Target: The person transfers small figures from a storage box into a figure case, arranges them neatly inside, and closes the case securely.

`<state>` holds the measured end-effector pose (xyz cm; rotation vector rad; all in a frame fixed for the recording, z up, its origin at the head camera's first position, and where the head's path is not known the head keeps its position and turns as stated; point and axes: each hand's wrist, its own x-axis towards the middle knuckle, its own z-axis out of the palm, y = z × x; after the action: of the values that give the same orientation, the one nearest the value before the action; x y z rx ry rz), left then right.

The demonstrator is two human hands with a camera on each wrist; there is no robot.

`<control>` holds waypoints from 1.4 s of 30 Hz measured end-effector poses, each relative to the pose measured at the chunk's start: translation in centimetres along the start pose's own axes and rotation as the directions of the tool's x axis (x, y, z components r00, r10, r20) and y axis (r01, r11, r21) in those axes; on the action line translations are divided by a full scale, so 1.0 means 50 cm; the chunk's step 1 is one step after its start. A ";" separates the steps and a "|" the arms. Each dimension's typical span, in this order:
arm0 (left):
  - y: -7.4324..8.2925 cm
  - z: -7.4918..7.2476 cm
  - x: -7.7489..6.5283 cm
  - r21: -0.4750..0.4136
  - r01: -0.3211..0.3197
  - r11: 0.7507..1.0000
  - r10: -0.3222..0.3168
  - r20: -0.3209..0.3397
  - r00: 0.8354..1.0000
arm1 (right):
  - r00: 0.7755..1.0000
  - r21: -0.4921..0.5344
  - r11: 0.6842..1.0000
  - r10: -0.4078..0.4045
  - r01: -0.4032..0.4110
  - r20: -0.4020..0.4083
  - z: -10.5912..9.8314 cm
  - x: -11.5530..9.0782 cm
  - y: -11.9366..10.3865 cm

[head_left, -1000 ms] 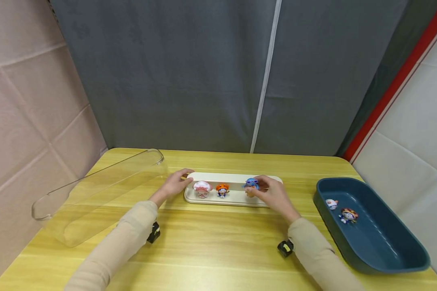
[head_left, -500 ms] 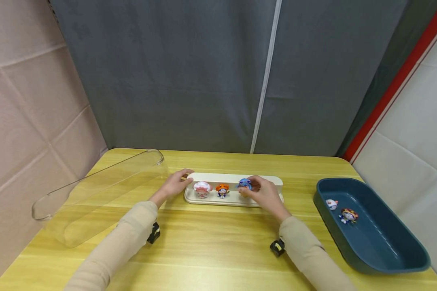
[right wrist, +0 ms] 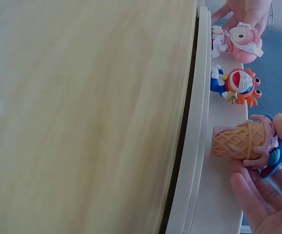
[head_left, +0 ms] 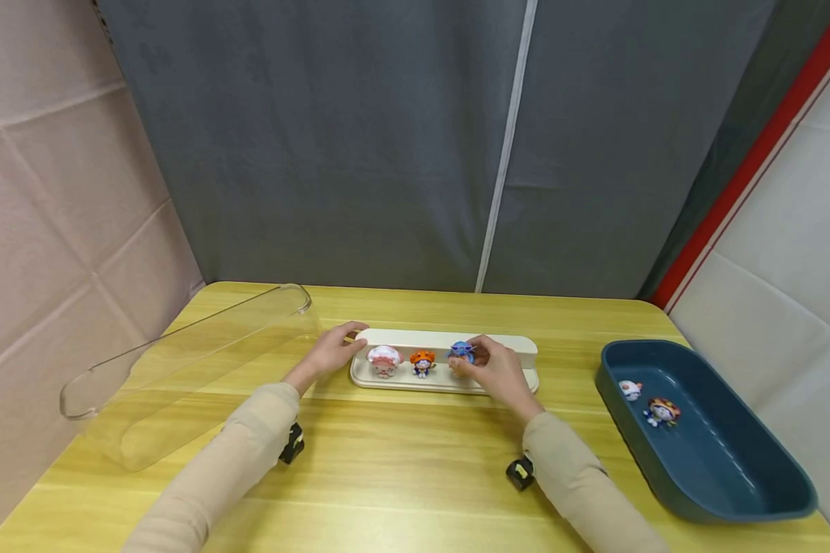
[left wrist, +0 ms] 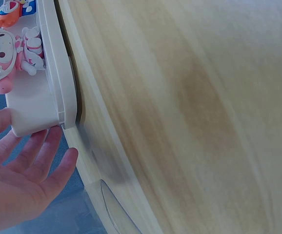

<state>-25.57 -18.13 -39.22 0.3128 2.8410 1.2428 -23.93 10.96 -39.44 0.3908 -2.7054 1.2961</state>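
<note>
My right hand (head_left: 503,375) pinches a blue-topped figurine (head_left: 461,350) between thumb and fingers. Its waffle ice cream cone base (right wrist: 239,140) points down at the lower step of a cream display stand (head_left: 415,336). To its left on the stand stand a figurine in an orange crab hat (head_left: 422,364) and a pink figurine with a white bonnet (head_left: 384,361). At the stand's left end is my left hand (head_left: 328,352); in the left wrist view its fingers (left wrist: 53,141) lie extended against the end, the thumb at the upper step.
A transparent long cover (head_left: 200,369) lies slanted on the wooden table (head_left: 415,461) at the left. On the right, a dark blue bin (head_left: 747,453) holds a small white figurine (head_left: 630,390) and a figurine with an orange-brown top (head_left: 662,412). A grey curtain (head_left: 318,153) hangs behind.
My right hand has moved left along the stand with the blue-topped figurine, closer to the crab-hat one. My left hand has stayed at the stand's left end.
</note>
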 end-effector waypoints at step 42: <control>-0.010 -0.002 0.003 -0.016 -0.053 0.998 0.053 -0.011 0.999 | 0.997 -0.046 0.996 -0.078 0.079 0.029 -0.041 -0.009 0.014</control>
<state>-25.81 -18.50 -39.53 0.3842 2.8484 1.2794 -23.72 13.05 -38.79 0.5079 -2.7072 1.2127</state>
